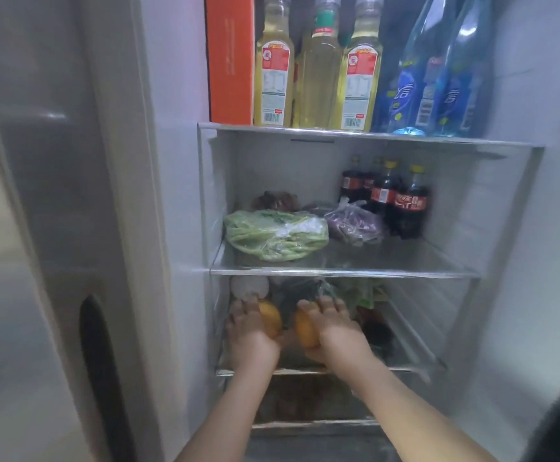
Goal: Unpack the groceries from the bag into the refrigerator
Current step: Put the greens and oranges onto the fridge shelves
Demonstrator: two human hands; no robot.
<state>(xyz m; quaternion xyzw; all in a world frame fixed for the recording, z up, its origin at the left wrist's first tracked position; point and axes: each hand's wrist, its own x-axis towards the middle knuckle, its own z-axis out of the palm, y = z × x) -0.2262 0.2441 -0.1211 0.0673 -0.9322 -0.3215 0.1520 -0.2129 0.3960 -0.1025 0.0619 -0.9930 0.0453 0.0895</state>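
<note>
Both hands are inside the fridge at the lower shelf. The left hand is curled round a yellow-orange fruit, fingers over its top and left side. The right hand grips a second fruit the same way, fingers wrapped over the top and the thumb side underneath. The two fruits sit just beside each other, nearly touching, held over the front part of that shelf (can't tell if they're resting on the glass or still a bit above it, the picture is blurry).

Behind the hands on the same shelf there's a whitish round thing at the back left and some bagged greens to the right, plus something dark next to the right hand.

One shelf up, the middle shelf has a bag of green beans on the left, a bag of purple stuff beside it, and a cluster of cola bottles at the back right. Something brownish sits behind the beans.

Top shelf: an orange box standing at the left, then three bottles of pale yellow liquid and two blue bottles at the right.

The door hangs open on the left.
</note>
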